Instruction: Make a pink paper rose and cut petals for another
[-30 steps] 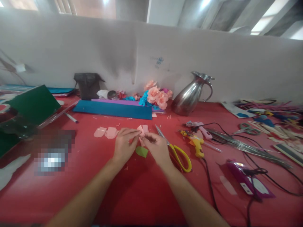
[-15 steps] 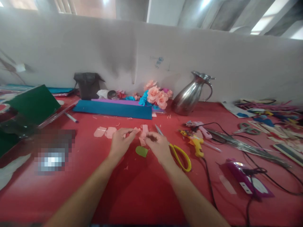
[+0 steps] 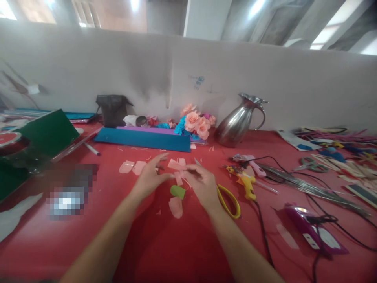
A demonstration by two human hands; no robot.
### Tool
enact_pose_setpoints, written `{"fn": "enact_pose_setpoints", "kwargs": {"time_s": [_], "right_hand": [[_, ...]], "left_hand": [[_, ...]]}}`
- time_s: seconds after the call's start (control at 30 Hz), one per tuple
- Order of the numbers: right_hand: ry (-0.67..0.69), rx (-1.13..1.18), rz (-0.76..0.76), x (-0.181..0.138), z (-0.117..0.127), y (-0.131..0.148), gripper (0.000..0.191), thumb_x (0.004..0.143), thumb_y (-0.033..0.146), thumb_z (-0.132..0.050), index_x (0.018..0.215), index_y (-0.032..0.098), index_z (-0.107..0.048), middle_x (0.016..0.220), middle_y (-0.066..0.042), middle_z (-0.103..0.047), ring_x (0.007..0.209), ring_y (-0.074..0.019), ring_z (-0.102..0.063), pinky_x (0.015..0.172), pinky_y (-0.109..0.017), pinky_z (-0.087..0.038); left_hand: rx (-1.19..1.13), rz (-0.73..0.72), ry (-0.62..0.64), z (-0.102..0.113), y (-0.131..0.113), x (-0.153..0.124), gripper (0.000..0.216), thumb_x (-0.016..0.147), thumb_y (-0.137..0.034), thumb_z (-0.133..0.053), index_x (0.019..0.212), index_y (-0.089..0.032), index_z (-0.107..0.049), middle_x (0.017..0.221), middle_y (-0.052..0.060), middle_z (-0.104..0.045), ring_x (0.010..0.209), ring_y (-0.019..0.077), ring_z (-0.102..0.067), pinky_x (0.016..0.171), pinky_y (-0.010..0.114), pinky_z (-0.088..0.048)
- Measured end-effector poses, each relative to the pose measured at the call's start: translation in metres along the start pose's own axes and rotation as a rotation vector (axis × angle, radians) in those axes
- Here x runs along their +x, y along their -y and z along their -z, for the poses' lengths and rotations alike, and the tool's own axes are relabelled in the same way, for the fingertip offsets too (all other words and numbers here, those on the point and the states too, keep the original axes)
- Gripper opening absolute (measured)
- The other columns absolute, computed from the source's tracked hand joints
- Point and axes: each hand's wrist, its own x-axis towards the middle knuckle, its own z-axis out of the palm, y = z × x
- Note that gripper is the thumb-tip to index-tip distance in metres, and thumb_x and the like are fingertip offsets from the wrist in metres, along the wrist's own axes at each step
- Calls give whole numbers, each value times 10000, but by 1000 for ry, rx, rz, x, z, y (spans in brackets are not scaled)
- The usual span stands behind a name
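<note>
My left hand (image 3: 149,177) is open, thumb and fingers spread apart, with nothing in them. My right hand (image 3: 202,182) is closed, its fingertips on a small pink paper piece (image 3: 178,177). Another pink strip (image 3: 174,163) shows just beyond the fingertips. Below the hands lie a green rounded paper piece (image 3: 177,192) and a pink paper petal (image 3: 176,207). Pink petal cut-outs (image 3: 127,167) rest left of my left hand. Scissors with yellow handles (image 3: 229,201) lie partly hidden behind my right hand.
On the red table (image 3: 165,251), a yellow glue gun (image 3: 249,186) and a purple power strip (image 3: 316,232) trail cables at the right. A steel jug (image 3: 235,124), pink paper flowers (image 3: 196,122) and a blue paper sheet (image 3: 144,140) stand or lie toward the wall.
My left hand has opened and drawn back from the pink pieces. A pink petal now lies below the green piece. My right hand stays at the pink paper. The view has tilted slightly.
</note>
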Motion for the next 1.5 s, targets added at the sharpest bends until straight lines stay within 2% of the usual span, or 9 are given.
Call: {"fn": "enact_pose_setpoints", "kwargs": {"time_s": [0.07,0.27,0.43,0.53,0.7,0.8,0.97,1.1,1.5], "right_hand": [[16,-50,51,-2,-1,2,132,754,259,-592,834,216,-688,823,-25,-691,765,-171,-610,737,-303,-468],[23,-97,87,-3,-1,0,141,766,196,-561,840,222,-679,810,-19,-681,761,-171,-613,735,-300,-471],[30,-120,127,-3,-1,2,167,762,167,-544,838,224,-682,807,-19,-679,762,-168,-607,724,-293,-470],[66,-156,154,-4,0,4,163,773,168,-533,817,221,-680,818,-26,-682,773,-168,-606,739,-301,-471],[42,-176,136,-4,0,8,155,745,169,-526,790,216,-667,794,-25,-666,749,-165,-592,718,-307,-474],[35,-138,73,-4,-2,9,119,732,193,-547,777,213,-655,794,-25,-665,751,-166,-592,732,-310,-474],[97,75,-120,-2,-4,3,173,761,291,-568,901,212,-631,831,-20,-659,764,-153,-605,713,-285,-474],[221,177,-291,-1,-5,2,152,739,339,-606,771,191,-617,708,-3,-647,649,-133,-592,630,-259,-463],[185,137,-261,-3,-8,-5,189,761,362,-607,775,175,-627,707,-18,-668,621,-130,-603,642,-269,-499]], "left_hand": [[-144,-51,-6,-2,-4,-1,567,653,-232,-698,1203,-267,-565,1223,78,-587,923,180,-576,775,304,-465],[-283,-110,19,-6,-8,-6,265,700,-233,-677,963,-215,-649,958,64,-682,863,187,-619,800,336,-474],[3,-297,-89,-5,-8,-5,109,742,-230,-631,843,-222,-671,885,46,-692,869,194,-602,825,358,-446],[182,-372,-74,-4,-9,-5,81,745,-206,-593,739,-221,-672,797,38,-689,823,198,-582,800,359,-427],[53,-132,240,-10,-6,-8,80,710,-215,-574,668,-183,-633,653,-4,-617,634,141,-544,608,267,-401],[-111,20,332,-16,-4,-10,104,709,-258,-595,656,-170,-612,610,-19,-571,578,119,-504,557,250,-370],[-359,198,252,-19,-5,-11,111,690,-265,-637,687,-154,-647,689,24,-630,633,133,-553,618,267,-404],[-458,213,146,-15,-8,-9,93,688,-241,-638,662,-154,-657,701,43,-652,673,144,-577,671,274,-422],[-488,277,117,-17,-4,-7,153,663,-292,-699,644,-146,-656,645,7,-609,583,92,-498,590,234,-364]]}}
